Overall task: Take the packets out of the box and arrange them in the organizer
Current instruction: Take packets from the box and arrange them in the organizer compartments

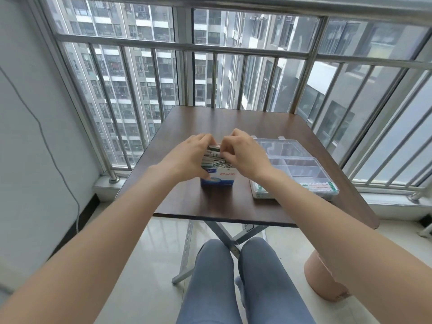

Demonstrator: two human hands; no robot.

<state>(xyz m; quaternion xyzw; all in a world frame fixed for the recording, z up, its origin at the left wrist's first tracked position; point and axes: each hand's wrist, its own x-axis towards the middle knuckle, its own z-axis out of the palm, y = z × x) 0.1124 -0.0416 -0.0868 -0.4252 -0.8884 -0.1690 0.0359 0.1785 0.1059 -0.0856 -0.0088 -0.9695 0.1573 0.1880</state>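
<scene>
A blue and white box stands upright on the brown table, its top open and stuffed with green and white packets. My left hand curls round the left side of the packet bundle. My right hand pinches the bundle from the right, fingers bent over its top. To the right lies a clear plastic organizer with its lid folded back; several packets lie in its nearest row, the other compartments look bare.
The small folding table stands against a metal window railing. A pink bin sits on the floor at the right, below the table edge. My knees are under the table's front. A grey cable hangs down the left wall.
</scene>
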